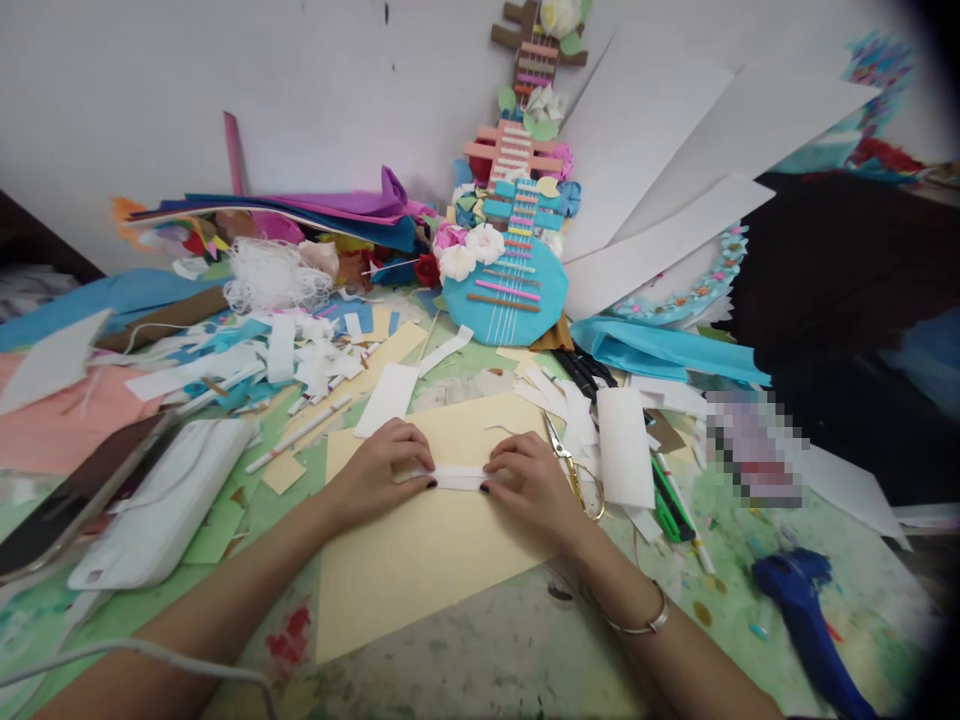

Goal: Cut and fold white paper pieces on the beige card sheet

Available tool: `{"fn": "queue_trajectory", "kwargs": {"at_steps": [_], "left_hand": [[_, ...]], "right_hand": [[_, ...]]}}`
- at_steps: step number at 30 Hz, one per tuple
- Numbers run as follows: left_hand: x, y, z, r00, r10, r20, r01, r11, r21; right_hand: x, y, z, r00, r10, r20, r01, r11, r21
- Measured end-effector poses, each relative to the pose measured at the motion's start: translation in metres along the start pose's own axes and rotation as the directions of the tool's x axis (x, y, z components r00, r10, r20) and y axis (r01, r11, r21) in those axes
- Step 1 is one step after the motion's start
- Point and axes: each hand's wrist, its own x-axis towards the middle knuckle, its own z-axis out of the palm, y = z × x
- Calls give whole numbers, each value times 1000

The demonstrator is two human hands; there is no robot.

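A narrow white paper strip (pixel 460 478) lies across a cream sheet (pixel 405 580), held at both ends. My left hand (pixel 382 470) pinches its left end between thumb and fingers. At the right end, my right hand (pixel 536 485) grips the strip the same way, fingers curled and thumb below. Gold-handled scissors (pixel 574 470) lie just right of my right hand. Beyond my left hand rests a white paper piece (pixel 388 398).
A blue paper guitar (pixel 506 290) leans at the back. Paper scraps (pixel 292 350) and a phone (pixel 82 490) are on the left. To the right are a white roll (pixel 625 448), a green cutter (pixel 673 500) and a blue glue gun (pixel 810 620).
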Motion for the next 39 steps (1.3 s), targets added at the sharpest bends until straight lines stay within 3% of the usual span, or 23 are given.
{"fn": "queue_trajectory", "kwargs": {"at_steps": [4, 10, 19, 33, 39], "left_hand": [[1, 0, -2, 998, 65, -3, -65, 998, -14], [-1, -2, -1, 978, 206, 25, -206, 978, 0], [-7, 11, -8, 937, 330, 114, -348, 909, 230], [-9, 15, 3, 932, 354, 77, -361, 883, 302], [-8, 16, 6, 936, 346, 71, -350, 877, 329]], "right_hand": [[1, -2, -1, 1000, -16, 17, 15, 1000, 18], [1, -2, 0, 983, -167, 75, 166, 986, 21], [-2, -9, -6, 952, -260, 159, 285, 946, -156], [-2, -15, -1, 944, -280, 174, 321, 898, -299], [2, -9, 4, 966, -255, 32, 257, 957, -132]]}}
